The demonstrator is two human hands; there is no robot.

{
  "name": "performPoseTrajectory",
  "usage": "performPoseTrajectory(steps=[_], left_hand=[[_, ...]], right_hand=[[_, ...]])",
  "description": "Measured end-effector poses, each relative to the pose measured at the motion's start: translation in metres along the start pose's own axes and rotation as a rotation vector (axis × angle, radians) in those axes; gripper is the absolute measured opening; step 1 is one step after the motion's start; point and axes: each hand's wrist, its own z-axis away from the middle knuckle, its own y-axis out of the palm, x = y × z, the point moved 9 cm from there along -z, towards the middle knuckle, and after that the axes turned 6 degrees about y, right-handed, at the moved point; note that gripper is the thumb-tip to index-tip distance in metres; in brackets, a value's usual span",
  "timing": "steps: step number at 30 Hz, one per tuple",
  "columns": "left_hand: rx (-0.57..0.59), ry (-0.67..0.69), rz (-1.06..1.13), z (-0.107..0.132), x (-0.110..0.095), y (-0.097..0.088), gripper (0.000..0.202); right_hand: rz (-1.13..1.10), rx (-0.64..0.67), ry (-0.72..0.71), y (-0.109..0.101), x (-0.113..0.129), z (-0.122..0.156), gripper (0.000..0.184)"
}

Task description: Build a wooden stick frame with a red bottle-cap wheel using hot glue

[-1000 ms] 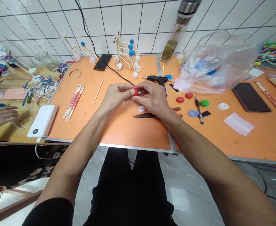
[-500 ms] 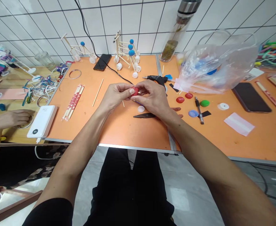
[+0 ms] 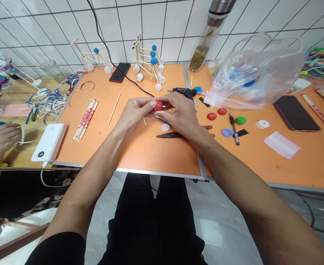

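Observation:
My left hand (image 3: 136,113) and my right hand (image 3: 177,114) meet above the orange table (image 3: 139,154), both pinching a red bottle cap (image 3: 158,106). A short silvery part sticks out of the cap toward my right hand, partly hidden by my fingers. Under my right fingers shows a thin blue-purple stick (image 3: 161,119). Just below my hands lies a white bottle cap (image 3: 165,127). A dark blade (image 3: 169,135) lies nearer my right wrist, and a black glue gun (image 3: 182,92) lies beyond my right hand.
Red, green and blue caps and a marker pen (image 3: 233,129) lie to the right, by a plastic bag (image 3: 257,75) and a phone (image 3: 296,118). Stick models with blue balls (image 3: 147,64) stand behind. Wrapped chopsticks (image 3: 86,119) and a power bank (image 3: 49,142) lie left; a co-worker's hand (image 3: 1,141) works there.
My hands have turned the red cap slightly, and more of the blue-purple stick shows. The co-worker's hand has moved back left and now has a white strip by it.

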Motion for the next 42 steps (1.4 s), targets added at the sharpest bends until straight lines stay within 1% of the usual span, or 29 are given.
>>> performPoseTrajectory(steps=[3,9,12,17,19,21,22,24,27,32,34,38,42], left_hand=[[0.001,-0.008,0.005,-0.001,0.002,-0.001,0.067],[0.016,0.001,0.015,-0.001,0.004,0.002,0.065],[0.012,0.003,0.013,0.0,0.004,0.003,0.064],[-0.01,0.003,0.045,-0.002,0.006,0.0,0.066],[-0.041,0.021,0.059,-0.003,0.005,-0.005,0.067],[-0.086,0.046,0.056,-0.004,0.004,-0.011,0.067],[-0.11,0.059,0.049,-0.004,0.003,-0.014,0.068],[-0.14,0.085,0.032,-0.005,0.001,-0.018,0.069],[-0.134,0.125,0.014,-0.005,-0.003,-0.017,0.071],[-0.106,0.178,-0.034,-0.004,-0.007,-0.01,0.067],[-0.099,0.181,-0.054,-0.004,-0.007,-0.008,0.066],[-0.082,0.186,-0.09,-0.004,-0.006,-0.005,0.069],[-0.113,0.183,-0.156,-0.001,-0.007,-0.005,0.065]], right_hand=[[-0.008,0.007,0.014,0.001,0.0,0.0,0.024],[-0.018,0.028,0.081,0.0,0.002,0.0,0.014],[-0.045,0.022,0.109,0.0,0.001,0.0,0.015],[-0.028,-0.005,0.114,0.002,-0.002,-0.001,0.022],[-0.044,-0.005,0.124,0.002,-0.006,-0.002,0.031],[-0.07,-0.013,0.159,0.0,-0.012,-0.003,0.041],[-0.081,-0.024,0.181,-0.002,-0.015,-0.003,0.043],[-0.093,-0.049,0.216,-0.007,-0.02,-0.003,0.039],[-0.088,-0.068,0.226,-0.012,-0.019,-0.003,0.033],[-0.049,-0.065,0.213,-0.012,-0.013,-0.003,0.037],[-0.046,-0.064,0.214,-0.011,-0.013,-0.003,0.035],[-0.056,-0.064,0.186,-0.011,-0.008,-0.004,0.022],[-0.045,-0.05,0.169,-0.01,-0.003,-0.004,0.011]])
